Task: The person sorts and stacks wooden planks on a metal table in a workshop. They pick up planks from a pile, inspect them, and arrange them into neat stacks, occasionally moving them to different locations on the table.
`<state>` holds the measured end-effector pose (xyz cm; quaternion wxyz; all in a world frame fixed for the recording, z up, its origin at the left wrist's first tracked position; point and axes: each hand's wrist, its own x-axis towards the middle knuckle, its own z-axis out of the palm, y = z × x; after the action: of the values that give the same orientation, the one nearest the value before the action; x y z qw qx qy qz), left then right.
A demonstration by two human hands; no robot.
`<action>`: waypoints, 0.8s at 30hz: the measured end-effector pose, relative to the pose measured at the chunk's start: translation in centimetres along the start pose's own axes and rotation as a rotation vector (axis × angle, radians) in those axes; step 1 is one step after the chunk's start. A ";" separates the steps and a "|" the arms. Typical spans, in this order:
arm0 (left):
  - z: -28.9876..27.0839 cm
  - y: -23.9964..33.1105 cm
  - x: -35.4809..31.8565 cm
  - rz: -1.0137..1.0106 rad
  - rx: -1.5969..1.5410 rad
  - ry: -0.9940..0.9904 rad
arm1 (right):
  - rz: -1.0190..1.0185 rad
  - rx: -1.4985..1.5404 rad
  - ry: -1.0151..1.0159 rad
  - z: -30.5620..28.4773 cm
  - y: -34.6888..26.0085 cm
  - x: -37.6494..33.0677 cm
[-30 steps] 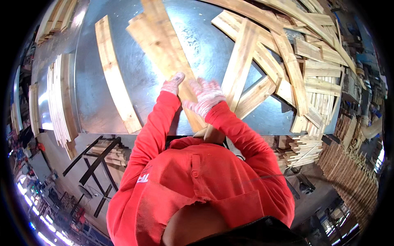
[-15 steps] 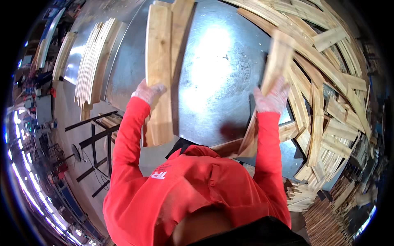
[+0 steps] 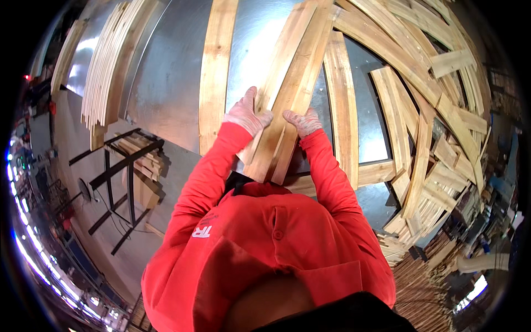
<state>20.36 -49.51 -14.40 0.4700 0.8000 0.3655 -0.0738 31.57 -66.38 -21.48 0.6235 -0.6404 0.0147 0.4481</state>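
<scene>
Over a grey sheet-metal table (image 3: 166,83), a pale-gloved left hand (image 3: 247,114) and pale-gloved right hand (image 3: 304,122) hold several long, flat, tan wooden planks (image 3: 298,69) between them by opposite edges. From here the planks look stiff and fairly light, best gripped along those sides; their long axis runs forward, far ends leaning right.

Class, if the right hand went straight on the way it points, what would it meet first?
The right hand would probably meet first the wooden plank it touches; exact depth is unclear.
</scene>
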 end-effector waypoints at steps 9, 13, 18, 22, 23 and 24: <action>-1.4 -9.5 2.8 -0.010 -0.612 -0.189 | -0.109 -0.273 -0.030 -1.8 -2.7 1.4; -2.5 -7.5 2.7 -0.293 -0.743 -0.072 | -0.062 -0.369 0.025 0.0 -5.2 -0.3; -4.2 -0.3 0.6 -0.173 -0.390 0.229 | -0.359 -0.818 -0.051 5.5 -7.9 -2.5; -4.1 1.9 -0.3 -0.270 -0.398 0.296 | -0.455 -1.184 -0.746 9.0 -12.3 -3.1; -5.6 2.7 0.2 -0.508 -0.316 0.236 | -0.482 -1.226 -0.719 9.0 -15.1 -0.4; -4.9 0.7 0.2 -0.347 -0.369 0.413 | -0.594 -1.324 -0.557 8.9 -17.9 3.0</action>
<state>19.88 -45.69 -11.32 0.5032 0.6253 0.5913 0.0783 38.72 -53.54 -7.61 0.1857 -0.7204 -0.5855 0.3221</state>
